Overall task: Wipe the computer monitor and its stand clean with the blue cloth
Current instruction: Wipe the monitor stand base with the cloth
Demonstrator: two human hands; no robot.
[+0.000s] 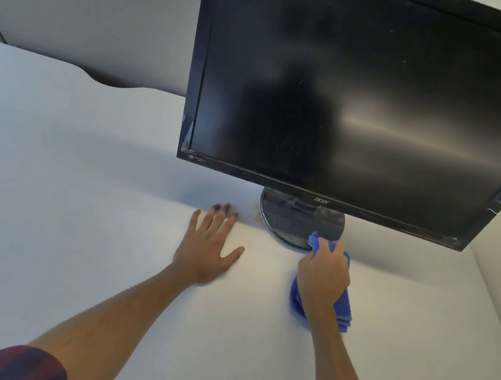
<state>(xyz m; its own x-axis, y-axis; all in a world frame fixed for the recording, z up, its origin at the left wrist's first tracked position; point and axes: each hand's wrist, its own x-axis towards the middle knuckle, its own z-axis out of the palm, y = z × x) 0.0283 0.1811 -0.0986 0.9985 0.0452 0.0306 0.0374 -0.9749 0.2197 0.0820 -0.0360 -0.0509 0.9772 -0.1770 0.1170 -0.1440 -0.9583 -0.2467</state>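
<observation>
A black monitor with a dark, dusty screen stands on the white desk, tilted in the view. Its round black stand base sits below the lower bezel. My right hand grips a bunched blue cloth, and the cloth's front tip touches the near right rim of the base. More of the cloth hangs folded under my palm. My left hand lies flat on the desk just left of the base, fingers spread and straight.
A grey partition panel rises behind the desk at the left. The desk's back edge has a curved cutout. A small brownish smudge marks the desk beside the base's left rim.
</observation>
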